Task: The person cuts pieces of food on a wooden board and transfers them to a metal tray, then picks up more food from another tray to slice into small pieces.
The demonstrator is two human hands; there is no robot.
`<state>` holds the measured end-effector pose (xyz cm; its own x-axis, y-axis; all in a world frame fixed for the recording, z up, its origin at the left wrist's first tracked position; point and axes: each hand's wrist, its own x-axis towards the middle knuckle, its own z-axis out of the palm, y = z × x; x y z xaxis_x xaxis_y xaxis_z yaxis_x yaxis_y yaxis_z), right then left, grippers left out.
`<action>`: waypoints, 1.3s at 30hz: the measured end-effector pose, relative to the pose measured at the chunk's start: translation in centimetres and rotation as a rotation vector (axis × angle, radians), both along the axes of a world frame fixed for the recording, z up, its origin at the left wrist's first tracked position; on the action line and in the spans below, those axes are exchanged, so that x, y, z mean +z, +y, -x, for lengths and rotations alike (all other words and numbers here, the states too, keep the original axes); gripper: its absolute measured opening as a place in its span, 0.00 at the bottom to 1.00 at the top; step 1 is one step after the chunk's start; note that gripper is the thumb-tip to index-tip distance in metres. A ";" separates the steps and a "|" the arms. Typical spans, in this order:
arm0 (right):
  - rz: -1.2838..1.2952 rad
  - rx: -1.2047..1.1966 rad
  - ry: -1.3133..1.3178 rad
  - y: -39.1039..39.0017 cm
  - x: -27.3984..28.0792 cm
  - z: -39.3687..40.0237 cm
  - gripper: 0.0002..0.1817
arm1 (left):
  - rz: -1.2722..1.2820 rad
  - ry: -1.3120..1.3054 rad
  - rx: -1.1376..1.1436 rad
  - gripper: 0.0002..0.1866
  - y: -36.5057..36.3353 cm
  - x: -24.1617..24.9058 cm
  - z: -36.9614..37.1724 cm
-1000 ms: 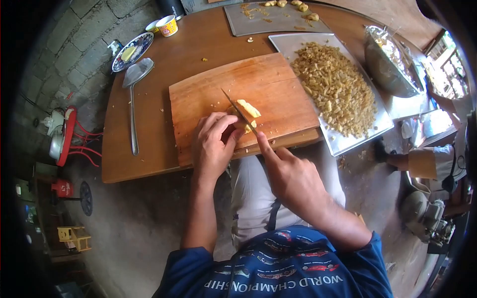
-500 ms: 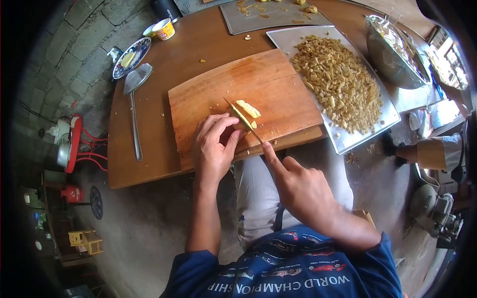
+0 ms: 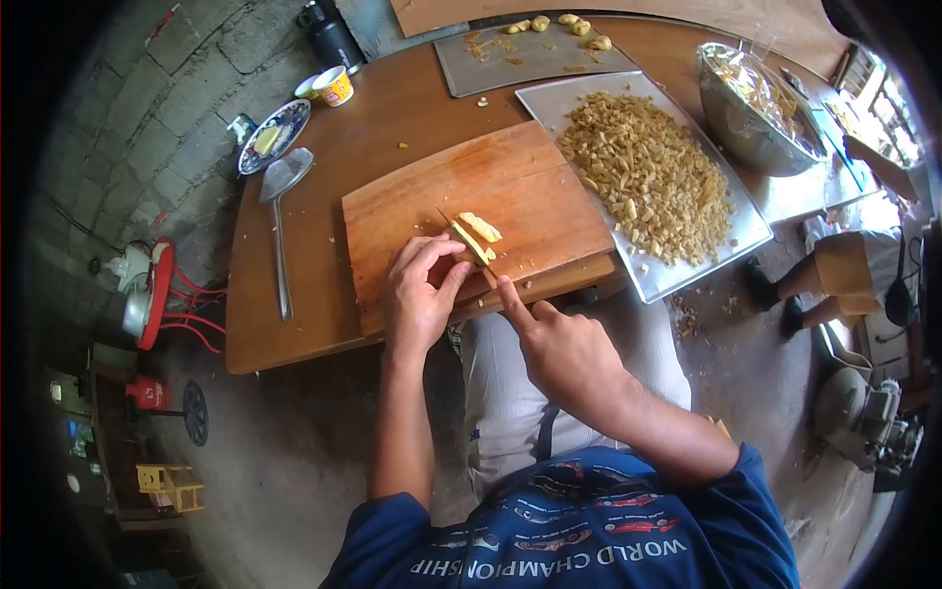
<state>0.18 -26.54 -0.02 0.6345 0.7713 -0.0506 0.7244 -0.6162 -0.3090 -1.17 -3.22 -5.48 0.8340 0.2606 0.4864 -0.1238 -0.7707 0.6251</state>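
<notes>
My left hand [image 3: 417, 290] rests on the wooden cutting board [image 3: 535, 191], its thumb and fingers bent around a yellow piece of what looks like banana [image 3: 474, 245]. My right hand [image 3: 564, 348] grips a knife [image 3: 492, 279], index finger stretched along the blade's back; the handle is hidden in the palm. The blade lies against the piece, close to my left fingertips. Just beyond it, a paler yellow slice [image 3: 485, 227] lies on the board, with small crumbs around.
A metal tray [image 3: 655, 287] heaped with chopped yellow bits [image 3: 653, 177] stands right of the board. Behind are another tray [image 3: 471, 74] and a plastic-covered bowl [image 3: 746, 128]. A skimmer [image 3: 282, 245], plate [image 3: 260, 157] and cup [image 3: 336, 88] stand left. Another person's legs [image 3: 800, 280] show at right.
The head view has shifted slightly, so the table sits lower in view. The knife blade has moved against the yellow piece and shows less; the slice beyond it lies closer to the piece.
</notes>
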 end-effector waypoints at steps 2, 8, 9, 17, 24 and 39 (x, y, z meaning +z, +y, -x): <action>-0.004 -0.005 -0.026 0.4 -0.1 0.0 0.39 | -0.003 0.016 -0.023 0.11 0.1 0.1 0.0; -0.047 -0.043 -0.055 1.5 -1.4 -0.8 0.37 | 0.003 0.015 -0.007 0.11 0.0 -0.1 0.0; -0.029 -0.041 -0.051 1.5 -1.4 -0.8 0.37 | 0.001 0.011 -0.008 0.11 0.1 -0.1 0.0; -0.131 -0.066 0.007 -1.2 -2.6 1.2 0.41 | -0.012 -0.020 0.013 0.11 0.2 -1.1 -0.1; 0.010 -0.106 0.080 -1.7 -0.3 2.4 0.42 | -0.035 -0.005 0.020 0.12 0.2 -1.0 -0.2; 0.027 -0.051 -0.010 4.1 -2.3 -3.2 0.42 | -0.055 -0.034 -0.018 0.12 0.4 0.0 -0.2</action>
<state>3.41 -22.42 -2.33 0.6736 0.7363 -0.0642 0.6949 -0.6605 -0.2844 -0.95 -2.79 -5.49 0.8213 0.2176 0.5275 -0.1585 -0.8011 0.5772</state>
